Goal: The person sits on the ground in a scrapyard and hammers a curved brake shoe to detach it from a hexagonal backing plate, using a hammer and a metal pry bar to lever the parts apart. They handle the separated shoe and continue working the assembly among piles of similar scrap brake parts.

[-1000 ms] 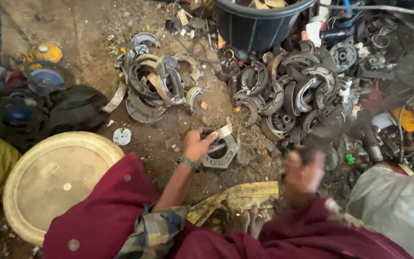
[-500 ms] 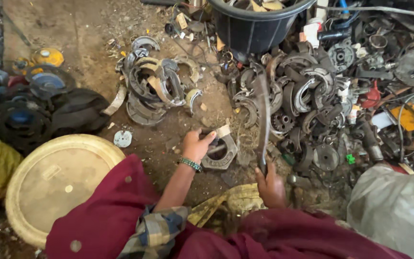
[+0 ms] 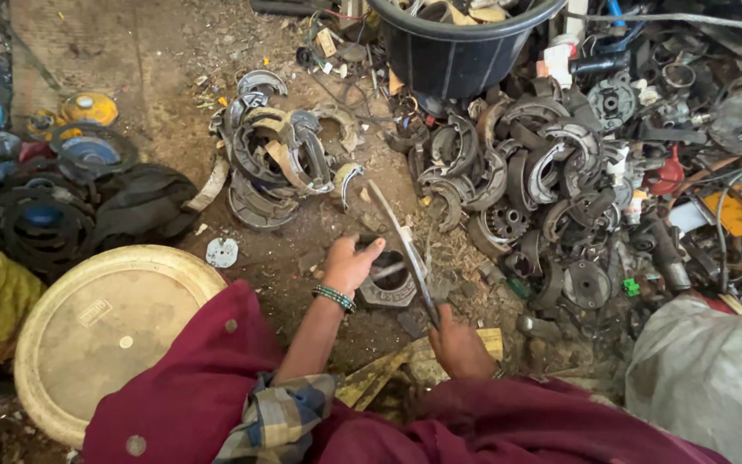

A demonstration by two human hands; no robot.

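A round cream lid [image 3: 100,331] is lying at the ground's lower left. Right of it, near the ground's middle, a curved metal brake part [image 3: 388,288] is being pinned to the dirt by the left hand [image 3: 349,265], fingers curled over its rim. It is judged heavy, stiff, greasy; best gripped across the thick rim. A long flat blade [image 3: 401,245] is being gripped by the right hand [image 3: 457,344], fingers closed round its lower end. A metal-parts pile [image 3: 534,180] is lying rightward.

Dirt floor [image 3: 130,60], heaps of brake shoes [image 3: 517,172], black bucket [image 3: 457,51], round cream lid [image 3: 105,326]
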